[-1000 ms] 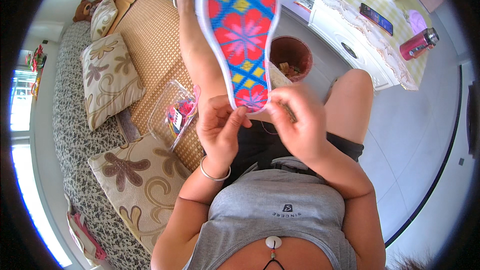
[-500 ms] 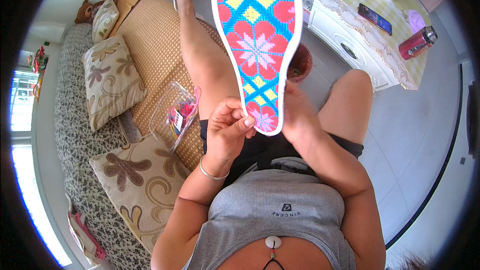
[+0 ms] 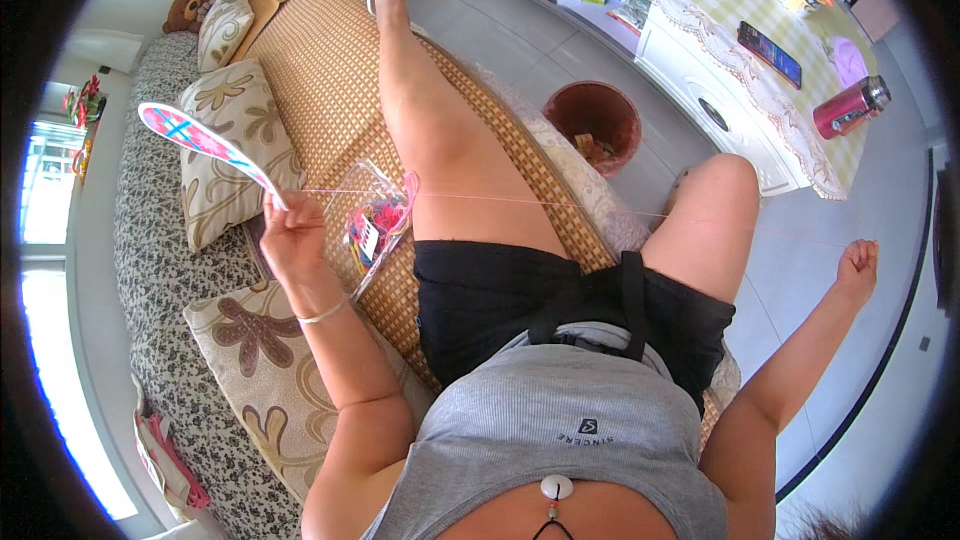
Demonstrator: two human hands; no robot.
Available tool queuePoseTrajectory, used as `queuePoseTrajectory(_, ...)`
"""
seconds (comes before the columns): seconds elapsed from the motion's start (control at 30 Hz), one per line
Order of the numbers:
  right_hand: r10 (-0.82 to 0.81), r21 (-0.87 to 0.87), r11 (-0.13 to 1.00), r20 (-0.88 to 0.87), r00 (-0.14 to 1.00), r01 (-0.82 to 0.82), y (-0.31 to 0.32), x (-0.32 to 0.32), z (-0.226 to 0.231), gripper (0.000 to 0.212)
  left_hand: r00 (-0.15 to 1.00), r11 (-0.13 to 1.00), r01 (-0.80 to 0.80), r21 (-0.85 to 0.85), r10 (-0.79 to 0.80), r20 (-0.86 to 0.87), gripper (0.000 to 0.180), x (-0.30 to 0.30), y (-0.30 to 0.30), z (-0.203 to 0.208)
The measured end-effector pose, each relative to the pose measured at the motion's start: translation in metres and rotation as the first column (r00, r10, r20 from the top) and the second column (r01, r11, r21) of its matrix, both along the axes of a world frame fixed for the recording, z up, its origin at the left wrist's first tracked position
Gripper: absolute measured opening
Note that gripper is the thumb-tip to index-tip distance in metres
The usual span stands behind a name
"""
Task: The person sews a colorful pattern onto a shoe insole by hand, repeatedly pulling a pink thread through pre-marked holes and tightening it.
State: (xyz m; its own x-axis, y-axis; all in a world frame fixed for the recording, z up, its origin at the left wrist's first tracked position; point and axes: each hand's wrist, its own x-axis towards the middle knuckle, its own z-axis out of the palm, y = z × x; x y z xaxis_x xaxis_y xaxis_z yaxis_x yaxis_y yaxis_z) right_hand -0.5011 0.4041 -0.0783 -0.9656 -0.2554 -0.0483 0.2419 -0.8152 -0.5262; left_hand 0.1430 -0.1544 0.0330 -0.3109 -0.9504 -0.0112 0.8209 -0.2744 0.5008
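Sunlit from a window on the left, the room shows a daybed covered by a woven straw mat [image 3: 330, 70], with grey floor tiles to the right. Nearest, the person sits on the mat's edge in a grey top and black shorts, one leg stretched far along the mat. Beside them on the left lies a floral cushion [image 3: 265, 380], and a second floral cushion [image 3: 235, 155] sits farther along.

The left hand [image 3: 290, 235] is raised over the cushions, fingers closed on the narrow end of an embroidered insole [image 3: 205, 143], a flat piece patterned in pink, blue and white that slants up and away to the left. The right hand [image 3: 858, 265] is flung out well to the right over the floor, closed in a fist around the end of a pink thread [image 3: 560, 204]. That thread runs taut from the insole across both thighs to the fist.

Just right of the left hand, a clear plastic bag [image 3: 380, 225] of coloured threads rests on the mat against the thigh. Farther off, a round reddish bin [image 3: 594, 118] stands on the floor. Beyond it a white cabinet with a lace-edged cloth [image 3: 700, 10] carries a dark phone [image 3: 768, 53] and a pink flask [image 3: 850, 107]. A teddy bear [image 3: 190, 8] sits at the far left corner.
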Motion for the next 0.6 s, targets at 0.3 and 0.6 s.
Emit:
queuePoseTrajectory(0.3, 0.358, 0.600, 0.788, -0.263, 0.896, -0.138, -0.276, 0.274, 0.119, 0.013, 0.692, 0.680, 0.705, 0.201, -0.597, -0.406, 0.030, -0.131, 0.106, -0.021)
queuePoseTrajectory(0.6, 0.556, 0.604, 0.794, -0.767, 0.319, 0.070, -0.325, 0.370, 0.129, 0.011, 0.669, 0.610, 0.740, 0.281, -0.627, -0.400, 0.034, -0.143, 0.144, -0.013)
